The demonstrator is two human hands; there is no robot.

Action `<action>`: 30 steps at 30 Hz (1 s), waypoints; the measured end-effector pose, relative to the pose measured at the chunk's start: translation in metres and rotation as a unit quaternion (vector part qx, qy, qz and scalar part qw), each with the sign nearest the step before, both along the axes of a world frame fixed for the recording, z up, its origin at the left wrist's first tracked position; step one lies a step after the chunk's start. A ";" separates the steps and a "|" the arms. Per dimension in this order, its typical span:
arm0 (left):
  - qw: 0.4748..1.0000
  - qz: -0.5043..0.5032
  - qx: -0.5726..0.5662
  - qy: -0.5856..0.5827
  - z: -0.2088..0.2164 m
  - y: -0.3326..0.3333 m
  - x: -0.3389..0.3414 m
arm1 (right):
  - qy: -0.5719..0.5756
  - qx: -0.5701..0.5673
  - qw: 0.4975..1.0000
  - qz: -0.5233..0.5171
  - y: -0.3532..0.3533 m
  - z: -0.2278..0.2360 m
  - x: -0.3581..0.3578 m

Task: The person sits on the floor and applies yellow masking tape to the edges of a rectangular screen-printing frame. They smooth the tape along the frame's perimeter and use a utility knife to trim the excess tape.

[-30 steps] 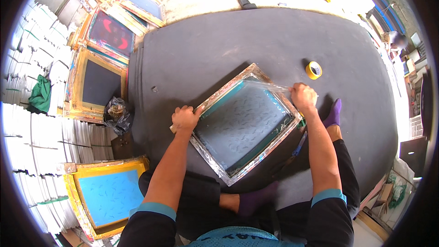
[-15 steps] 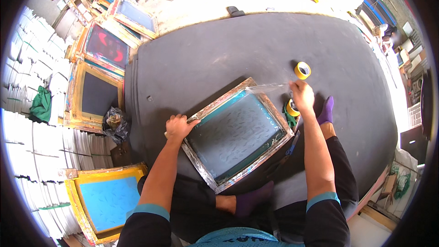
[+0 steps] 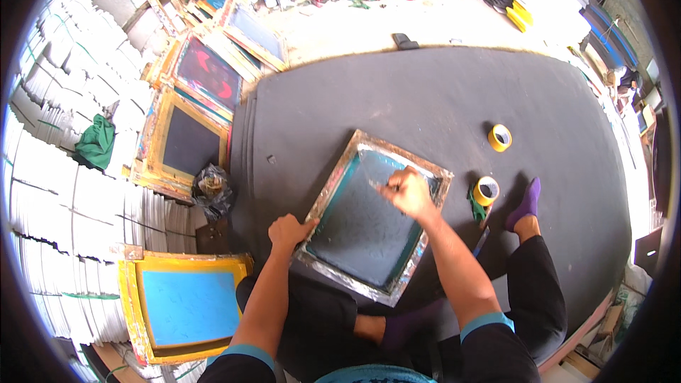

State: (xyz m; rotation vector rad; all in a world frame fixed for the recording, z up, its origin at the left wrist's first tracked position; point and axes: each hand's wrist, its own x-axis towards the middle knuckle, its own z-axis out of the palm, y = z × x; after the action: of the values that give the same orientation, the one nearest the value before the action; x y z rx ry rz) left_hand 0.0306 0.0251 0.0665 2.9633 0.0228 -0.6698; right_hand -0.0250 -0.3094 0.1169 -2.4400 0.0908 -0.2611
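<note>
A screen-printing frame point(image 3: 332, 186) with paint-stained wooden edges lies tilted in front of me, its grey mesh bordered in teal. My left hand point(image 3: 287, 230) is closed on its left edge, near the lower corner. Over the mesh, my right hand point(image 3: 406, 193) pinches the end of a strip of clear tape point(image 3: 367, 167). That strip runs back toward the frame's upper left corner. To the right lie two yellow-cored tape rolls, an upper tape roll point(image 3: 500, 138) and a lower tape roll point(image 3: 486, 191). My right palm hides part of the mesh.
Beside the lower roll are a green item point(image 3: 476, 207) and a thin blue tool point(image 3: 482, 241). More screen frames lean at the left, with a blue-meshed frame point(image 3: 190, 306) nearest me. A black plastic bag point(image 3: 212, 190) and white stacks point(image 3: 60, 163) stand along that side.
My right hand has drawn the tape from beyond the frame's right edge to above the mesh. The screen frame has turned more upright in view. My left hand keeps hold of its edge.
</note>
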 end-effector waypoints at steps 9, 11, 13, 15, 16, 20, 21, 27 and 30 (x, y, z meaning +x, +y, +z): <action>0.972 -0.066 -0.151 -0.168 -0.013 -0.083 0.065 | 0.068 0.515 0.853 -0.045 0.013 -0.078 0.044; 0.956 -0.082 -0.179 -0.218 -0.036 -0.118 0.081 | 0.033 0.470 0.876 -0.107 0.003 -0.111 0.058; 0.953 -0.104 -0.163 -0.232 -0.057 -0.120 0.087 | 0.103 0.394 0.901 -0.150 0.023 -0.099 0.074; 0.958 -0.101 -0.146 -0.224 -0.070 -0.117 0.090 | 0.160 0.224 0.945 -0.174 0.042 -0.071 0.085; 0.956 -0.109 -0.145 -0.230 -0.072 -0.121 0.091 | 0.189 0.112 0.964 -0.151 0.041 -0.063 0.089; 0.960 -0.119 -0.140 -0.211 -0.071 -0.133 0.088 | 0.265 -0.073 0.953 -0.123 0.043 -0.073 0.124; 0.962 -0.111 -0.136 -0.210 -0.072 -0.130 0.088 | 0.277 -0.086 0.952 -0.101 0.046 -0.081 0.132; 0.967 -0.105 -0.114 -0.201 -0.072 -0.129 0.090 | 0.280 -0.137 0.949 -0.047 0.039 -0.107 0.149; 0.966 -0.108 -0.101 -0.210 -0.073 -0.133 0.089 | 0.261 -0.140 0.954 -0.048 0.022 -0.100 0.147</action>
State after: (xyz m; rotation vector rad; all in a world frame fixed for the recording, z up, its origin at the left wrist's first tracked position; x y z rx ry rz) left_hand 0.1195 -0.1082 -0.0063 2.8637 -0.3818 -0.0414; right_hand 0.1216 -0.2870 0.0167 -2.7296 0.4317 0.3615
